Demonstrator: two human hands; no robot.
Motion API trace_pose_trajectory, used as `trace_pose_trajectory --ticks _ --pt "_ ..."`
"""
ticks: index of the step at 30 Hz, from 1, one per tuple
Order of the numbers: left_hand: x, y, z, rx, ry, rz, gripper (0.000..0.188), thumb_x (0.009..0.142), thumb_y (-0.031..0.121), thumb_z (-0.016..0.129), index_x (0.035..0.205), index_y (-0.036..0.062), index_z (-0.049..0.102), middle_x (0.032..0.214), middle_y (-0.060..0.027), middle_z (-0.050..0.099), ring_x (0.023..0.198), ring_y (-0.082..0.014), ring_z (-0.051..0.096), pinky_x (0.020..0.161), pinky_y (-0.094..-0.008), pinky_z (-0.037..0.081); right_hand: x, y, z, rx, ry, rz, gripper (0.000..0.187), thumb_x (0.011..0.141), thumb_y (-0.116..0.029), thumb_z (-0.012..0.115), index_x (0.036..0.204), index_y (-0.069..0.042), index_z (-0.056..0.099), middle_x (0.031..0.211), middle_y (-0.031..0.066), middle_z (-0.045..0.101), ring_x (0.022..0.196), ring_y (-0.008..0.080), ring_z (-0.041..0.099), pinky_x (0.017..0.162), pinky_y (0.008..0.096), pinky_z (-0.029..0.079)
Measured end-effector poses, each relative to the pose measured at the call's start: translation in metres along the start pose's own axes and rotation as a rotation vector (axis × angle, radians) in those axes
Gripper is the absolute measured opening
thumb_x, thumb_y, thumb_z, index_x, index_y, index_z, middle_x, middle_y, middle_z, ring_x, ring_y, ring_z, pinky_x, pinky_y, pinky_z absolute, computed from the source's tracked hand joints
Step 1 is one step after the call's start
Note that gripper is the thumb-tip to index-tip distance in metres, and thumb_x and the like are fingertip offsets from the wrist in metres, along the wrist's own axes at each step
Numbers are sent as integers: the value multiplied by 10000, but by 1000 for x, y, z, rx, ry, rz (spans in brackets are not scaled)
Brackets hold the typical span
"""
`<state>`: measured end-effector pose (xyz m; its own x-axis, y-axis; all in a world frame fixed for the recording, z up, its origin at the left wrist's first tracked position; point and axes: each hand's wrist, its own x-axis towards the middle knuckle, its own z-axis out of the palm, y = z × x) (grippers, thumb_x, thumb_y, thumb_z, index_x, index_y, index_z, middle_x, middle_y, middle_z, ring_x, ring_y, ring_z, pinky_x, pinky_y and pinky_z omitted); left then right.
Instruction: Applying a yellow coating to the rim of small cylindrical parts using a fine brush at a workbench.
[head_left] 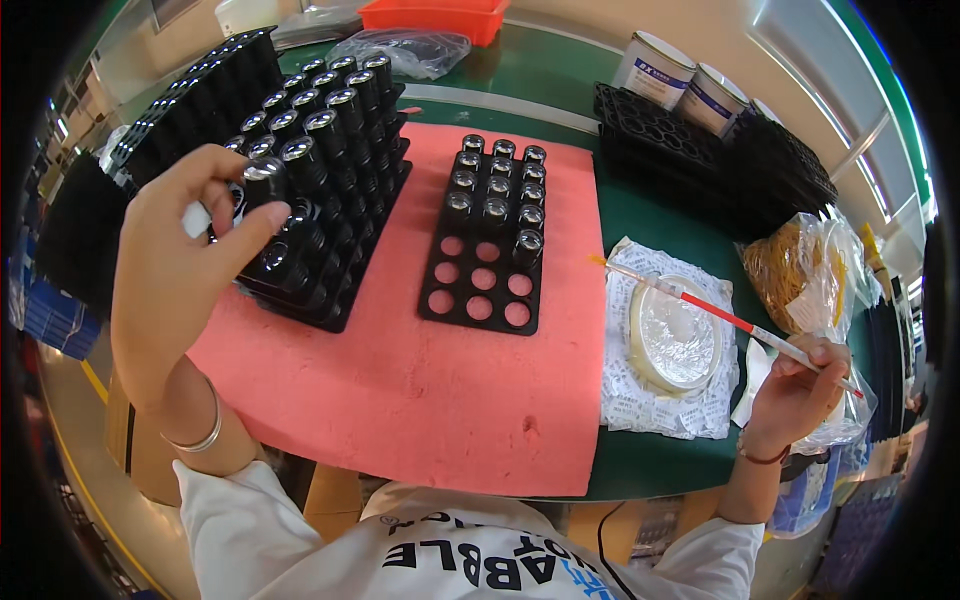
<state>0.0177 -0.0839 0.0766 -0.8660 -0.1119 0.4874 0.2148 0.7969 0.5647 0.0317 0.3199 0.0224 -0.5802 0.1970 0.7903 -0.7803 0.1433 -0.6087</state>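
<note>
My left hand [170, 265] pinches a black cylinder with a shiny domed top [264, 180] between thumb and fingers. It is over the near left part of a stacked black rack [335, 312] crowded with similar cylinders. In my right hand [797, 395] is a thin brush [718, 308] with a red and white handle, its yellowish tip pointing left above a paper sheet's left edge. Below the handle, a round shallow dish [637, 340] with a glossy, clear-looking inside stands on the printed white paper [645, 413]. Mid-mat, a black holed tray [460, 290] holds several upright cylinders; its near holes show pink.
A pink foam mat [400, 410] covers much of the green table [640, 470]. Back right stand black trays [655, 135] and white cans [655, 72]; nearer is a bag of yellow strands [790, 275]. A clear plastic bag [405, 52] and orange bin [435, 17] are behind.
</note>
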Motion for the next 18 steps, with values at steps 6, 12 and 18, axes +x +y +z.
trace_pose_trajectory --ticks 6,12,18 --pt "3 0 0 169 -66 4 235 611 107 688 726 -25 531 479 0 267 458 -56 267 427 -227 232 0 -2 -1 -14 -9 -14 273 888 -281 394 774 -52 488 595 61 482 491 115 440 436 201 358" --pt "1 -4 1 104 -27 78 235 625 100 680 741 -51 542 476 6 241 456 -52 252 427 -229 218 -1 -3 -3 -3 -11 -28 265 888 -273 394 778 -49 485 597 62 476 496 118 441 446 198 364" --pt "1 -1 -1 100 -91 -15 247 626 96 684 761 -63 551 485 9 227 465 -47 245 435 -225 230 0 -1 -5 -5 -27 -31 273 888 -279 393 784 -44 485 601 74 484 503 122 456 447 203 372"
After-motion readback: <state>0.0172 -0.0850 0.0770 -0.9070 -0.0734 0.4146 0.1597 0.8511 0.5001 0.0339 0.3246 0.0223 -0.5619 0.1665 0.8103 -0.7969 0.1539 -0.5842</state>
